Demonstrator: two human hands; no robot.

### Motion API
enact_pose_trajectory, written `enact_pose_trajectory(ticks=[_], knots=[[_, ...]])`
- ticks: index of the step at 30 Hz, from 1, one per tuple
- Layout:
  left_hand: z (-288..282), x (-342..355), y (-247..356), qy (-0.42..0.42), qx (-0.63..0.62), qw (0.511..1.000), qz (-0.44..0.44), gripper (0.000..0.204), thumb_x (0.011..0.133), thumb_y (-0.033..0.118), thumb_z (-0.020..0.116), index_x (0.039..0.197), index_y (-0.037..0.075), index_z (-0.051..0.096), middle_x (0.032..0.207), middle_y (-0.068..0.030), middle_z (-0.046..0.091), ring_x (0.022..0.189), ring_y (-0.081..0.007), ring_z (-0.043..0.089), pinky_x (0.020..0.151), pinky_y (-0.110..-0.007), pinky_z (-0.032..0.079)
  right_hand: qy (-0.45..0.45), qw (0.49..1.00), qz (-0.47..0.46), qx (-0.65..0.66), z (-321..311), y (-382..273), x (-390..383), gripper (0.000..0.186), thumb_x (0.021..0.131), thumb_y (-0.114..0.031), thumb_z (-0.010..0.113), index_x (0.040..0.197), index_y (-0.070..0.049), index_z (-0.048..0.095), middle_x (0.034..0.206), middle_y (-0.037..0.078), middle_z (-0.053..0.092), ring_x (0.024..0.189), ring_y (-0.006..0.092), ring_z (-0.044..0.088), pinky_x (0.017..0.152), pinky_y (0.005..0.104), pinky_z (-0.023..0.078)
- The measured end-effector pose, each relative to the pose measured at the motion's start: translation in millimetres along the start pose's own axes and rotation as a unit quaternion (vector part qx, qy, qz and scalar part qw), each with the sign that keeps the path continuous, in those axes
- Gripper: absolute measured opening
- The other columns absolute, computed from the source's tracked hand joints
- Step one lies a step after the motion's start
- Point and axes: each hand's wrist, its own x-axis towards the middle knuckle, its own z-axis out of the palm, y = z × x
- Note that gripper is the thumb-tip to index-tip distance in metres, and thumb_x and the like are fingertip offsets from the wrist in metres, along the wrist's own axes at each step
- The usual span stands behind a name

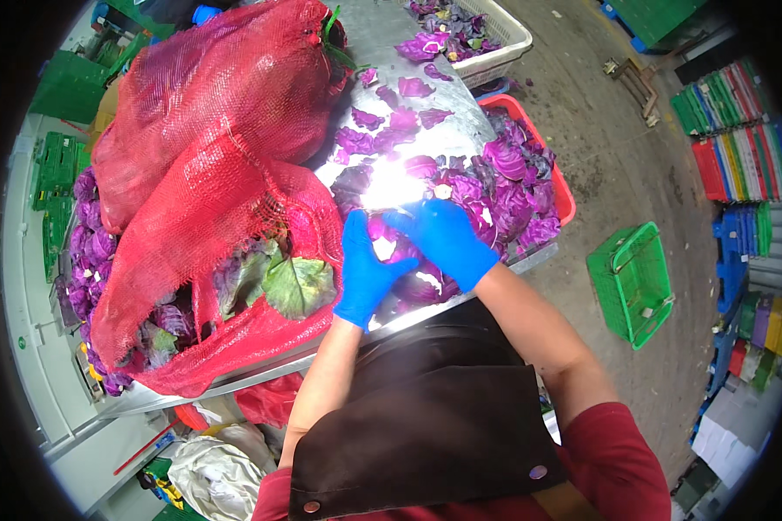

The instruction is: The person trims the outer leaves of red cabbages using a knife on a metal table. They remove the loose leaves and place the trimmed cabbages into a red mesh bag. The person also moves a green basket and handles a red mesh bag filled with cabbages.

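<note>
Metal desk (375,30): purple cabbage (384,248), probably firm, slick, best cupped by its sides; your left hand (367,276) and right hand (450,240) half-curled around it, grip unclear.

Purple cabbage (385,248): deep purple with a whitish patch, mostly covered from sight.
Cabbage pose: tilt cannot be told.
Cabbage place: near edge of the metal table (374,35), just beside heaped loose purple leaves (506,161).
</note>
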Motion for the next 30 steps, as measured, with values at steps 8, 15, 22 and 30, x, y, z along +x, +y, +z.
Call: enact_pose_trajectory(ticks=[8, 15, 22, 30], knots=[[-5, 1, -5, -0.027, -0.043, 0.999, 0.004, 0.118, 0.060, 0.035, 0.091, 0.149, -0.004, 0.023, 0.152, -0.0267, 0.029, 0.142, -0.0397, 0.028, 0.117, -0.044, 0.027, -0.005, 0.998, -0.065, 0.020, 5, 7, 13, 0.053, 0.082, -0.048, 0.067, 0.115, -0.007, 0.067, 0.105, 0.019, 0.069, 0.094, 0.0340, 0.067, 0.083, 0.0425, 0.052], [-8, -2, -7, -0.040, -0.043, 0.996, 0.070, 0.120, 0.058, 0.034, 0.092, 0.151, 0.000, 0.023, 0.155, -0.0229, 0.026, 0.143, -0.0377, 0.027, 0.117, -0.044, 0.026, -0.013, 0.967, -0.205, -0.152, 3, 9, 41, 0.031, 0.078, -0.036, 0.067, 0.094, -0.010, 0.069, 0.085, 0.015, 0.070, 0.073, 0.0358, 0.068, 0.065, 0.0458, 0.054], [-11, -7, -8, -0.035, -0.046, 0.995, 0.082, 0.116, 0.059, 0.028, 0.092, 0.150, 0.001, 0.025, 0.153, -0.0213, 0.031, 0.142, -0.0353, 0.031, 0.117, -0.043, 0.028, 0.064, 0.977, -0.139, -0.152, -11, 47, 66, 0.021, 0.082, -0.026, 0.065, 0.089, -0.008, 0.073, 0.089, 0.016, 0.070, 0.080, 0.0370, 0.068, 0.071, 0.0429, 0.055], [-20, -14, -24, -0.045, -0.121, 0.991, 0.031, 0.116, 0.059, 0.024, 0.092, 0.151, 0.001, 0.025, 0.151, -0.0182, 0.036, 0.139, -0.0313, 0.037, 0.115, -0.039, 0.032, 0.086, 0.948, -0.307, -0.017, -19, -3, -5, 0.048, 0.082, -0.025, 0.073, 0.127, -0.017, 0.061, 0.114, 0.011, 0.068, 0.096, 0.0277, 0.069, 0.076, 0.0398, 0.056]])
